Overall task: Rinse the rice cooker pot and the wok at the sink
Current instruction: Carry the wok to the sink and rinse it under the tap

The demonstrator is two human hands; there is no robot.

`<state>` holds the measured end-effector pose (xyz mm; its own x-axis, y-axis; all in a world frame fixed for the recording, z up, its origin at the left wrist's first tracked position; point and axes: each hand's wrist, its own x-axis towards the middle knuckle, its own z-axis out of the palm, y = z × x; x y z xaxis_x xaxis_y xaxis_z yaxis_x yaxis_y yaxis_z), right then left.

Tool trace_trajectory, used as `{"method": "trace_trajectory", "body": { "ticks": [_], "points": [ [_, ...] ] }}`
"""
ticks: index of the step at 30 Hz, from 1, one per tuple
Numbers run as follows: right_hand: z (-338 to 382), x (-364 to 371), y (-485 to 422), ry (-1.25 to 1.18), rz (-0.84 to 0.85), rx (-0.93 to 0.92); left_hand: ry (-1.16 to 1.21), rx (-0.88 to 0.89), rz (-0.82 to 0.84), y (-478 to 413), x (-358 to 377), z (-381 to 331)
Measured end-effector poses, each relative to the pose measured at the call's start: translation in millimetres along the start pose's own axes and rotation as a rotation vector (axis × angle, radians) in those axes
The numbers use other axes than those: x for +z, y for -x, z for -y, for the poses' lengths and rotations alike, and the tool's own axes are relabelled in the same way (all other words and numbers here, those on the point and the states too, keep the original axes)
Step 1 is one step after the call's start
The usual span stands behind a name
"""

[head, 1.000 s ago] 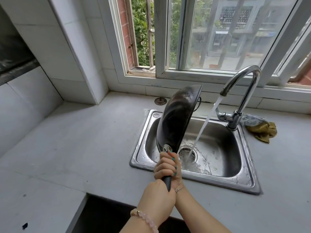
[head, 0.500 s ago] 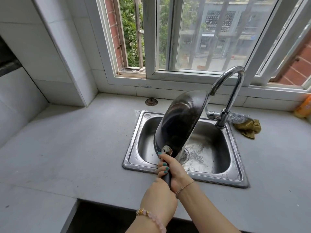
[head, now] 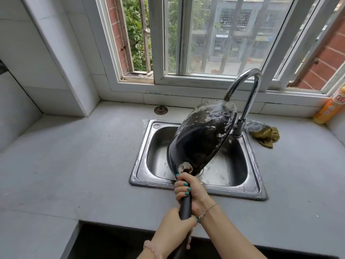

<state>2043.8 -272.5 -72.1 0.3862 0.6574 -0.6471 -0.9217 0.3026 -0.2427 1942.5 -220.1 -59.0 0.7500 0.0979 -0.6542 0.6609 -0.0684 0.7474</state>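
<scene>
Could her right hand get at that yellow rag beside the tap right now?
Probably not yet: the right hand and left hand both grip the wok handle; the counter toward the rag looks clear.

We have one head view, close above the bench (head: 74, 165), looking forward and down at the sink (head: 248, 191), the window (head: 205, 43) far behind it.

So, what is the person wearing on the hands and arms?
No sleeves show. The right hand has teal-painted nails and a thin chain bracelet at its wrist. The left hand also has a teal nail and wears a bracelet of pale pink beads.
</scene>
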Motion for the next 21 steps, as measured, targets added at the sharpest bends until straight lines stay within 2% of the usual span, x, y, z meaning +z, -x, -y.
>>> {"method": "trace_trajectory", "body": {
  "ticks": [3,6,11,21],
  "points": [
    [0.3,-1.8,-2.3,-0.007,0.021,0.014,0.518,-0.171,0.199,4.9,-3.9,-0.7],
    [2.2,-1.6,-3.8,-0.015,0.033,0.017,0.773,-0.289,0.325,11.2,-4.0,-4.7],
    [6.2,0.5,-0.4,-0.059,0.103,0.021,0.638,-0.141,0.230,11.5,3.0,-9.8],
    [2.5,-7.6,-10.8,-0.239,0.421,0.063,0.432,0.001,0.075,10.2,1.9,-5.8]
  ]
}}
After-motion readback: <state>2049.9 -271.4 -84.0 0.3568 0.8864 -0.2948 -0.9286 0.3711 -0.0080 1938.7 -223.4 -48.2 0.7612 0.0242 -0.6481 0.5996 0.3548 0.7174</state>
